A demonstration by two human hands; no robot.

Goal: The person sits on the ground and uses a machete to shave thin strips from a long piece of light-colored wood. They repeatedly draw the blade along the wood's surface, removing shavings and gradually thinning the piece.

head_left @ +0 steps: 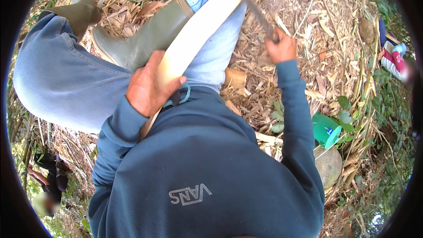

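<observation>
Lettering [190,194] on sweatshirt [211,163], gripped wood [194,39], blade [254,7]

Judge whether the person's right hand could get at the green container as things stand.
Probably not until it is free: the right hand is closed around a long tool. Otherwise the way seems open: the green container sits close beside the right sleeve, with leaves mainly at its outer side.
</observation>
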